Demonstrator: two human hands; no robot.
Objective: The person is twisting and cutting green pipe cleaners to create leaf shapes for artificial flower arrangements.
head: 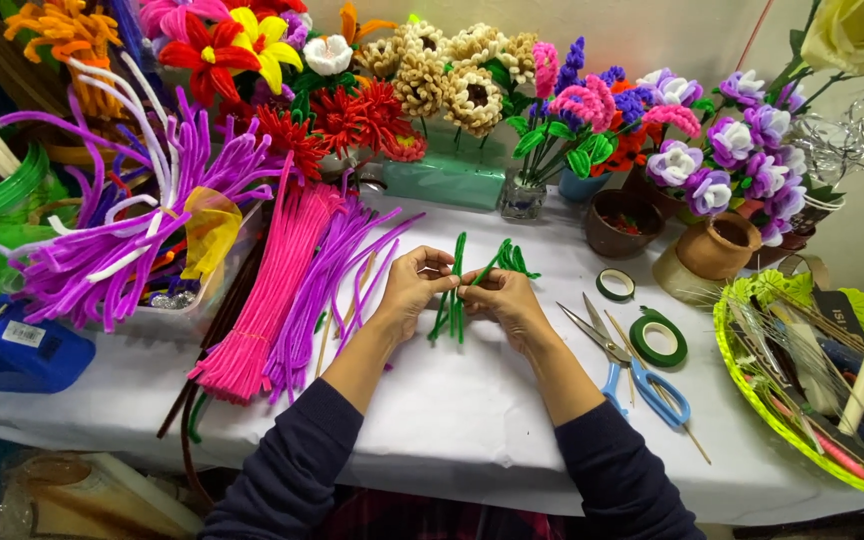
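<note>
Both of my hands meet over the white table [452,400], gripping a small bundle of green pipe cleaners [455,300]. My left hand [412,285] pinches the bundle from the left near its upper half. From the right, my right hand [502,298] holds the same stems, whose looped green ends [514,258] fan out above the fingers. The lower ends of the bundle hang down between the two hands. Dark sleeves cover both forearms.
Pink pipe cleaners [262,300] and purple ones [327,280] lie to the left. Blue-handled scissors [642,375] and rolls of green tape [658,340] lie to the right. Pipe-cleaner flowers in pots line the back; a green basket [752,400] with tools sits far right.
</note>
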